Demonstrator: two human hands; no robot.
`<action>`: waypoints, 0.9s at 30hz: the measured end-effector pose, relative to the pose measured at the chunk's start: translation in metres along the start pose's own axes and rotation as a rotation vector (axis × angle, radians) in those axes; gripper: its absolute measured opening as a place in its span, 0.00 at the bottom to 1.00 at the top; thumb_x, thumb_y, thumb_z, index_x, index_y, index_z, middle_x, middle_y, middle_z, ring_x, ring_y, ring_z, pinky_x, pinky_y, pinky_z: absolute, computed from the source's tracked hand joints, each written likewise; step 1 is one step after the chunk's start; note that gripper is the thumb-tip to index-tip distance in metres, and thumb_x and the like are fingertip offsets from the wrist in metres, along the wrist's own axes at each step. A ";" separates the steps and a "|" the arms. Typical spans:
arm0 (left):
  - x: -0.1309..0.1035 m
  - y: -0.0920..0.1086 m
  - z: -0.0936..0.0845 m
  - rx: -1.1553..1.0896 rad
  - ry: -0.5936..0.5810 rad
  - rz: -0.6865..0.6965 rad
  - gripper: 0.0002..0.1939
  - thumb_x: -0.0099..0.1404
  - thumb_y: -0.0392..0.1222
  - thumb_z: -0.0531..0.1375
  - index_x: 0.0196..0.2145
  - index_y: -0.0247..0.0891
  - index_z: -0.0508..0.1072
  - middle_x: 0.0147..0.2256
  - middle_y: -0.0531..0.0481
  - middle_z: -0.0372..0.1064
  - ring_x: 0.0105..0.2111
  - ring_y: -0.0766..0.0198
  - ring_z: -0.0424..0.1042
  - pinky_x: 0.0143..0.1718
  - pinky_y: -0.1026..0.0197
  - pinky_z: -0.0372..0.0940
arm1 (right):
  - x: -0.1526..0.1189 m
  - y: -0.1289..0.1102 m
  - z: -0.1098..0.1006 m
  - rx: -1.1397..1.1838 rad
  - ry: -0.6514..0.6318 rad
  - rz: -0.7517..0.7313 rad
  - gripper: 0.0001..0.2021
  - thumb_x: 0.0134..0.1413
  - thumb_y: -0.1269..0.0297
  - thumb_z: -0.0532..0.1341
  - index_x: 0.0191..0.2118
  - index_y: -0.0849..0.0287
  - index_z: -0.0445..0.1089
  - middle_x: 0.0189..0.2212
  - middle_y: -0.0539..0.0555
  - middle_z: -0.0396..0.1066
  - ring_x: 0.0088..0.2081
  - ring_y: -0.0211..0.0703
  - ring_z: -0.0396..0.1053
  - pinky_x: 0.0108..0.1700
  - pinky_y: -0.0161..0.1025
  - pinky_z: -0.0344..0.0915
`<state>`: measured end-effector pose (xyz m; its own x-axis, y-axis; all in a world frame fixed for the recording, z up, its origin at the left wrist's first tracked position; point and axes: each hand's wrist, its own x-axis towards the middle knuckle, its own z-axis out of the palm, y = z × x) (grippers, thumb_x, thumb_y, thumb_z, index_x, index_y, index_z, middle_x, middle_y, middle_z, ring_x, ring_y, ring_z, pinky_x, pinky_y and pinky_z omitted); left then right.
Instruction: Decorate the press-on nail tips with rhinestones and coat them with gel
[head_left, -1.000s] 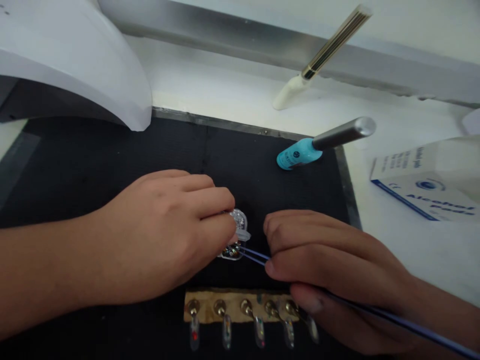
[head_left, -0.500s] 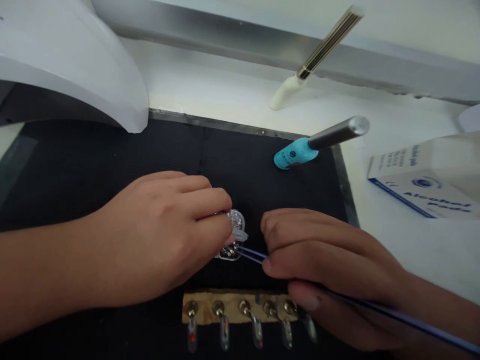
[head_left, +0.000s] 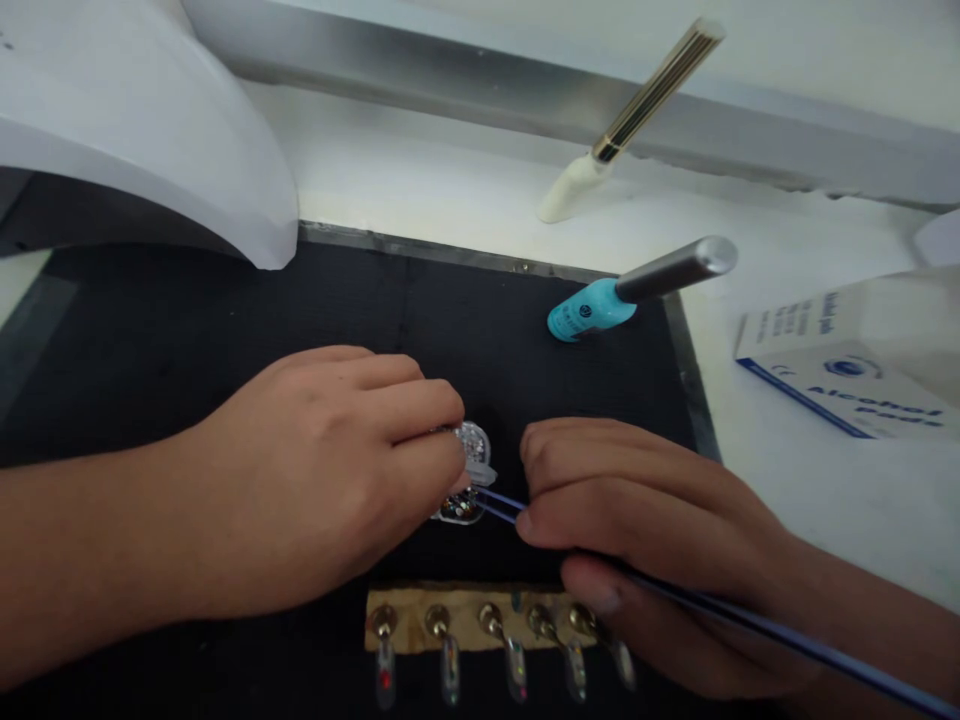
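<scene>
My left hand is closed on a small clear case of rhinestones on the black mat, its fingers covering the case's left side. A clear lid flap stands raised at the case's middle. Dark, multicoloured stones show in the near compartment, silvery ones in the far one. Between the thumb and fingers of my right hand are purple tweezers, their tips at the near compartment. Whether the tips grip a stone I cannot make out. Toward me lies a tan strip bearing several decorated nail tips on metal stands.
A turquoise polish bottle with a silver cap stands on the mat's far right. Behind it is a cream bottle with a gold cap. An alcohol pads box sits at right, a white curved lamp at far left.
My right hand has shifted slightly left, toward the case, with the tweezers. My left hand and the case stay in place.
</scene>
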<state>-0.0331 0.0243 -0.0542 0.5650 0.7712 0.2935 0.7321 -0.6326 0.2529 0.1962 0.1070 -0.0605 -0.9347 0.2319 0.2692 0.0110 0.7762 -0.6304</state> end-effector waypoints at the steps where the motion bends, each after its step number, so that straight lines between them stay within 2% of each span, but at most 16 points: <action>1: 0.000 0.000 0.000 0.002 0.002 0.000 0.09 0.68 0.36 0.57 0.35 0.35 0.77 0.41 0.45 0.77 0.36 0.54 0.75 0.33 0.50 0.74 | 0.001 0.001 0.001 0.003 0.019 -0.021 0.11 0.66 0.55 0.54 0.38 0.55 0.68 0.27 0.54 0.69 0.32 0.42 0.71 0.36 0.39 0.73; 6: 0.001 -0.001 0.001 0.010 -0.001 -0.003 0.08 0.68 0.36 0.57 0.34 0.36 0.77 0.41 0.46 0.76 0.36 0.55 0.75 0.34 0.51 0.73 | 0.006 0.004 0.004 0.032 0.095 -0.169 0.09 0.67 0.66 0.49 0.39 0.58 0.65 0.24 0.53 0.68 0.27 0.40 0.70 0.36 0.40 0.72; 11: 0.002 -0.001 0.001 0.005 -0.002 0.000 0.09 0.68 0.36 0.57 0.36 0.35 0.77 0.40 0.45 0.76 0.35 0.56 0.75 0.33 0.51 0.74 | 0.007 0.003 0.000 0.040 0.092 -0.163 0.09 0.68 0.67 0.49 0.39 0.59 0.65 0.25 0.53 0.70 0.28 0.40 0.70 0.33 0.38 0.70; 17: -0.001 0.000 0.000 0.007 -0.014 -0.004 0.08 0.67 0.35 0.57 0.35 0.35 0.77 0.40 0.46 0.76 0.34 0.55 0.74 0.33 0.50 0.73 | 0.006 -0.007 -0.006 0.181 0.075 0.079 0.08 0.68 0.69 0.51 0.38 0.60 0.66 0.26 0.52 0.69 0.31 0.37 0.71 0.33 0.35 0.68; 22: 0.001 -0.001 0.000 0.006 -0.022 -0.014 0.09 0.67 0.35 0.56 0.35 0.36 0.77 0.39 0.47 0.76 0.33 0.58 0.74 0.33 0.52 0.72 | 0.007 -0.005 -0.001 0.434 0.191 0.162 0.08 0.66 0.70 0.53 0.37 0.60 0.69 0.23 0.49 0.63 0.26 0.37 0.65 0.28 0.37 0.64; 27: -0.001 -0.001 0.000 -0.012 -0.030 -0.017 0.09 0.67 0.35 0.56 0.34 0.37 0.77 0.38 0.48 0.75 0.32 0.58 0.72 0.31 0.52 0.71 | 0.010 -0.005 0.001 0.591 0.238 0.406 0.08 0.65 0.65 0.56 0.37 0.60 0.71 0.20 0.48 0.64 0.22 0.35 0.63 0.23 0.33 0.60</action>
<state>-0.0340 0.0240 -0.0550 0.5640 0.7832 0.2619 0.7368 -0.6204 0.2687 0.1863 0.1051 -0.0554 -0.7951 0.6052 0.0402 0.0832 0.1746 -0.9811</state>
